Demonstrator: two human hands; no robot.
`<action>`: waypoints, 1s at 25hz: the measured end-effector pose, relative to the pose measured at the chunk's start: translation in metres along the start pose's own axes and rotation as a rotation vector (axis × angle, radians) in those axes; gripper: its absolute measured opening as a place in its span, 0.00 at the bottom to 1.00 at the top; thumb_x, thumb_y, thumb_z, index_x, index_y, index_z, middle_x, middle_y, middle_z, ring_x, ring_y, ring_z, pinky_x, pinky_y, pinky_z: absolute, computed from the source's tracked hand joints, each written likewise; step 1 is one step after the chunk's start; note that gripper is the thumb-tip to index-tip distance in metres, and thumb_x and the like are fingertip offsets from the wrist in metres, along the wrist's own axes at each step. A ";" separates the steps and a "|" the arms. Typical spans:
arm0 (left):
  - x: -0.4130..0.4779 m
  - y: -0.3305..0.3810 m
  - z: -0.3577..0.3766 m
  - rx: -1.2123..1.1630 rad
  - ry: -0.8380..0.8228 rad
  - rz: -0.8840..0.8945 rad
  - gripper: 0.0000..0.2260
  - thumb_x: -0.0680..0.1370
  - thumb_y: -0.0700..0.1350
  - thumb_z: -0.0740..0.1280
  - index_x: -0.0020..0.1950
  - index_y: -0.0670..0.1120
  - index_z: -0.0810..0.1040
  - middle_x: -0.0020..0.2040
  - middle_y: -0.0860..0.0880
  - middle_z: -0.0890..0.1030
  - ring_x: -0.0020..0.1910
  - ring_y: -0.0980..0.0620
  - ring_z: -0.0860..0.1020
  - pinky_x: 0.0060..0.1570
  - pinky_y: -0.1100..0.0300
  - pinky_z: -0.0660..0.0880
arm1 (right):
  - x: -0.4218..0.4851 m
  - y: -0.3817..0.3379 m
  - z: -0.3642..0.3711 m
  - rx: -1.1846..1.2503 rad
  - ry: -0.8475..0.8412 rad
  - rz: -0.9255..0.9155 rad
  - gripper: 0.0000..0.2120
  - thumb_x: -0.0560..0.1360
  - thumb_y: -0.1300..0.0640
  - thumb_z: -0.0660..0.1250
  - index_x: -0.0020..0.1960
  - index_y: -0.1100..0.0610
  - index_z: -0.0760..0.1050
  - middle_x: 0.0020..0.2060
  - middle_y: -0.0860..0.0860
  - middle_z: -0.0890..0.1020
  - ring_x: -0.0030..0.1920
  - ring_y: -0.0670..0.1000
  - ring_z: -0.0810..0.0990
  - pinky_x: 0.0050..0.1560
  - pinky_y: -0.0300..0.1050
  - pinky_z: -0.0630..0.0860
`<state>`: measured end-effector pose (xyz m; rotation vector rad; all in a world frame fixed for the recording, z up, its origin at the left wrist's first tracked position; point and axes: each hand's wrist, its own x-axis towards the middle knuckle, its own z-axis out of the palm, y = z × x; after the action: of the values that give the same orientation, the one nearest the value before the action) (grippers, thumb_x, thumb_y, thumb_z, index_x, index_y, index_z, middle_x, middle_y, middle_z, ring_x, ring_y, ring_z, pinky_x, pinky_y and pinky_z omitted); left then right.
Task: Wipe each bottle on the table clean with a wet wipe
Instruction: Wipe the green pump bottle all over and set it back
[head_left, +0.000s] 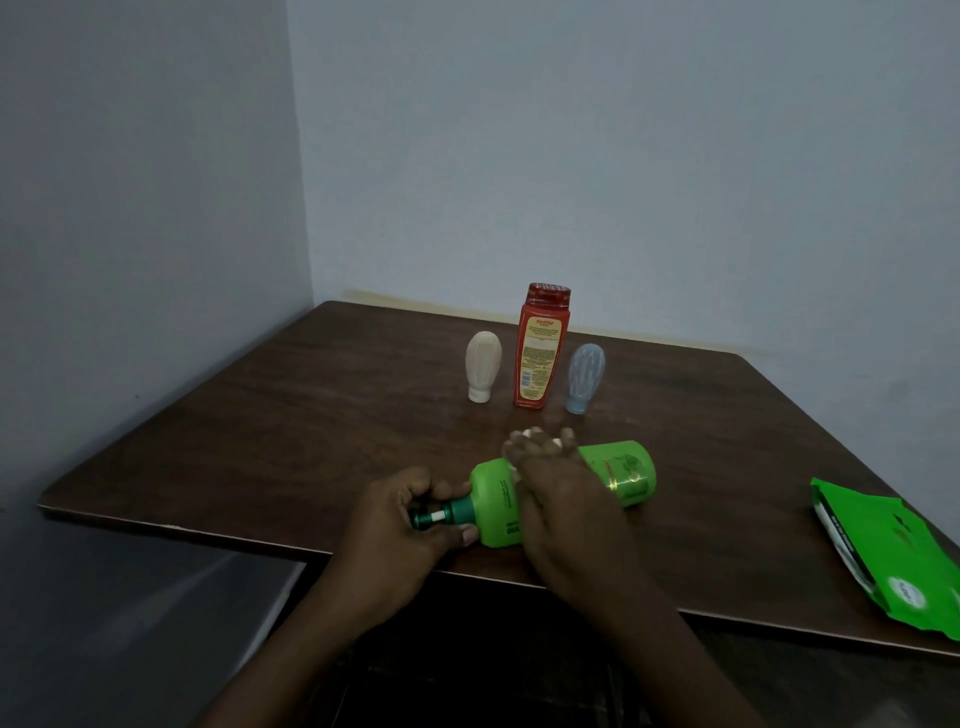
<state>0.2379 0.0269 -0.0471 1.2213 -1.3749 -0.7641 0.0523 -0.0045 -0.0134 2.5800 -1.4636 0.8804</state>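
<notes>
Green bottle (618, 470) lies pump-left (left hand (400, 514) grips neck (460, 512), right hand (561, 488) presses wipe (532, 432)).

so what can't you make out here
Head view:
wipe: mostly under the right hand, only white bits show
green bottle: middle covered by that hand, pump top inside the left hand
pack: cut by the right edge
red bottle: label print too small to read
</notes>
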 end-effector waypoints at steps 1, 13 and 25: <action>0.000 0.000 0.000 0.010 -0.001 0.009 0.13 0.66 0.29 0.81 0.39 0.42 0.80 0.43 0.49 0.87 0.43 0.58 0.85 0.41 0.66 0.79 | 0.001 -0.008 0.005 0.014 -0.012 -0.066 0.22 0.78 0.57 0.55 0.71 0.57 0.72 0.71 0.52 0.73 0.75 0.50 0.66 0.77 0.44 0.47; -0.001 0.006 0.003 0.026 -0.006 -0.007 0.12 0.68 0.34 0.81 0.42 0.48 0.84 0.46 0.53 0.88 0.46 0.55 0.86 0.45 0.61 0.81 | 0.002 0.040 -0.008 -0.018 -0.003 0.079 0.20 0.82 0.56 0.55 0.73 0.50 0.69 0.73 0.48 0.70 0.75 0.46 0.63 0.77 0.42 0.44; -0.001 0.003 0.003 0.011 -0.014 -0.025 0.10 0.68 0.32 0.81 0.42 0.42 0.83 0.48 0.55 0.88 0.47 0.57 0.86 0.46 0.64 0.81 | -0.001 0.076 -0.018 -0.185 0.085 0.380 0.19 0.79 0.57 0.56 0.66 0.58 0.76 0.65 0.57 0.79 0.66 0.60 0.76 0.73 0.55 0.64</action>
<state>0.2339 0.0277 -0.0452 1.2460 -1.3796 -0.7842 -0.0172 -0.0404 -0.0167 2.1445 -1.9430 0.8272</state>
